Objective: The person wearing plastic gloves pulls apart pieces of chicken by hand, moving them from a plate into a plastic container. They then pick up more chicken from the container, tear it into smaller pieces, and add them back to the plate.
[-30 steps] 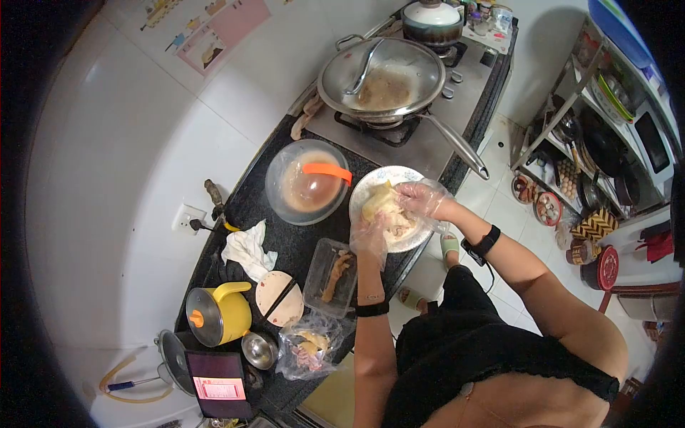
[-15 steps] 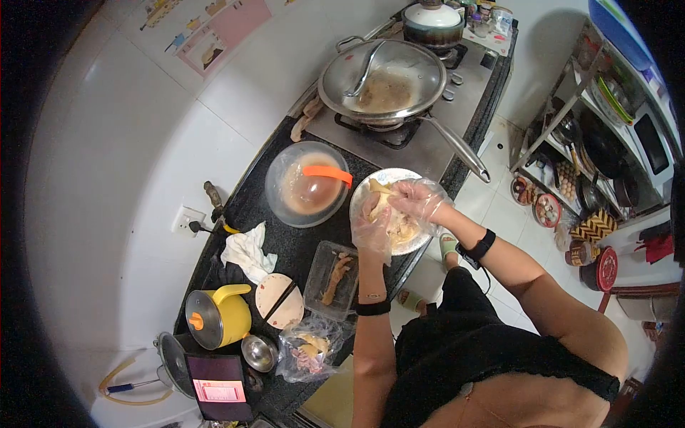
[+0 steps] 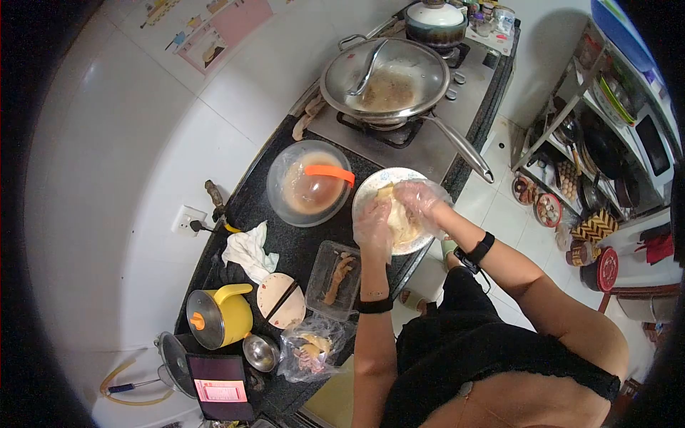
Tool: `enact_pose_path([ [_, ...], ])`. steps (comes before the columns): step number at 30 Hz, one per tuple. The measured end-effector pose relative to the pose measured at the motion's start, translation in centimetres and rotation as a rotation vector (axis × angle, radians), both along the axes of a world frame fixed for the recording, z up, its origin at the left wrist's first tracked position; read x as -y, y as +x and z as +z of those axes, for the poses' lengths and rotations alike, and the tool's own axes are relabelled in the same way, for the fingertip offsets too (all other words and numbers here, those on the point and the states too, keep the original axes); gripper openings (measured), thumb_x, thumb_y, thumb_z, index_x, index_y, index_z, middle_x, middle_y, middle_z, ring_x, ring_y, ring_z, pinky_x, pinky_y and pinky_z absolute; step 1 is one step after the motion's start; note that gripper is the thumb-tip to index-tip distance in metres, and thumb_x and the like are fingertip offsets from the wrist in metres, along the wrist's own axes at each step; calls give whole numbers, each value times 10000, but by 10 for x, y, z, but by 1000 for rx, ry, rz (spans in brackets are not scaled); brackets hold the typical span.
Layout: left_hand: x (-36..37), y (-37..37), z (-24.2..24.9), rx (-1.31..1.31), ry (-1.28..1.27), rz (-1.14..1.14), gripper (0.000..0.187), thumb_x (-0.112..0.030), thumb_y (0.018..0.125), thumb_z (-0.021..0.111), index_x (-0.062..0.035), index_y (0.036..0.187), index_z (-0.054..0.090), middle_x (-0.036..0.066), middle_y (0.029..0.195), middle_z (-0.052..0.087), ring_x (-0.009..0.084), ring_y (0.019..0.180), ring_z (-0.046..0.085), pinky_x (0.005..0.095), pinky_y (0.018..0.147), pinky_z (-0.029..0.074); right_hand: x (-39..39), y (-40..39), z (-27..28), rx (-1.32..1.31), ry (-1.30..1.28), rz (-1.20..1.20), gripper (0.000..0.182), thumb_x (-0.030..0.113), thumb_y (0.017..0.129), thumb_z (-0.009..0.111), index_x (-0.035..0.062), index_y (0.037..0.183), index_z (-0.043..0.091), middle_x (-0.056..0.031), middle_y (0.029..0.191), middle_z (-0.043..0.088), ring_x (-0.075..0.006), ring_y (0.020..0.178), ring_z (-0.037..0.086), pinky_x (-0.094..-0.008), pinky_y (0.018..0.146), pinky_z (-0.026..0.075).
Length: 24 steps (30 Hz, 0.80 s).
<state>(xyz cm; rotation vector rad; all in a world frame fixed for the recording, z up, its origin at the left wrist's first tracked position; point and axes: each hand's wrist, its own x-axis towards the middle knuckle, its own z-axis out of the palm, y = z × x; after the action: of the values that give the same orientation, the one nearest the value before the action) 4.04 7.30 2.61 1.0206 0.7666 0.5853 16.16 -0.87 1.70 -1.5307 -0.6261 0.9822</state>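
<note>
A white plate (image 3: 393, 174) with a patterned rim holds pale yellow raw meat that looks like chicken (image 3: 404, 227). Both of my hands are in clear plastic gloves over this plate. My left hand (image 3: 375, 217) is closed against the chicken from the left side. On the upper right, my right hand (image 3: 417, 197) has its fingers curled onto the same meat. The gloves and hands partly cover the chicken, so its exact shape is hidden.
A lidded pan (image 3: 385, 78) sits on the stove, its long handle (image 3: 464, 150) jutting toward me. Beside the plate are a bowl of cloudy liquid (image 3: 289, 203) with an orange-handled tool (image 3: 330, 173), a clear tray (image 3: 321, 282), a plastic bag (image 3: 291, 360) and a yellow kettle (image 3: 232, 317).
My hands have come down closer to the plate, and the chicken piece that was lifted between them now lies lower. The other things stand where they were.
</note>
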Motion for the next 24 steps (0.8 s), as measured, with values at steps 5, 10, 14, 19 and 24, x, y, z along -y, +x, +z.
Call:
enact_pose_path([
  [5, 9, 3, 27, -126, 83, 44, 294, -90, 774, 604, 46, 1021, 520, 80, 939, 572, 142, 817, 544, 249, 716, 451, -1, -1, 9, -38, 268, 78, 192, 199, 793, 611, 73, 932, 573, 23, 861, 571, -49, 735, 497, -205, 618, 428],
  [10, 4, 4, 20, -233, 123, -94, 248, -96, 783, 604, 18, 993, 538, 63, 938, 583, 126, 809, 542, 235, 735, 439, -2, 5, 13, -119, 65, 10, 201, 155, 817, 583, 65, 992, 544, 8, 876, 570, -65, 782, 500, -225, 645, 424],
  [14, 2, 2, 7, -208, 218, -110, 216, -78, 779, 602, 12, 970, 558, 63, 918, 588, 121, 799, 542, 234, 724, 443, 2, 12, -4, 107, 200, -67, 193, 182, 819, 571, 54, 964, 575, -36, 904, 589, -127, 806, 528, -274, 693, 442],
  [19, 3, 1, 14, -123, 140, -119, 208, -62, 751, 621, 13, 940, 575, 45, 883, 578, 98, 796, 532, 221, 712, 440, 6, 26, 11, 1059, 11, 328, 209, 161, 806, 570, 33, 972, 580, -41, 913, 587, -122, 809, 519, -272, 703, 436],
  [24, 3, -3, 17, -380, 572, -213, 250, -182, 766, 607, -27, 961, 583, 80, 891, 599, 178, 784, 554, 252, 753, 432, 10, 18, 30, -65, 197, 300, 138, 117, 813, 538, 32, 921, 541, -14, 820, 568, -100, 726, 514, -284, 671, 437],
])
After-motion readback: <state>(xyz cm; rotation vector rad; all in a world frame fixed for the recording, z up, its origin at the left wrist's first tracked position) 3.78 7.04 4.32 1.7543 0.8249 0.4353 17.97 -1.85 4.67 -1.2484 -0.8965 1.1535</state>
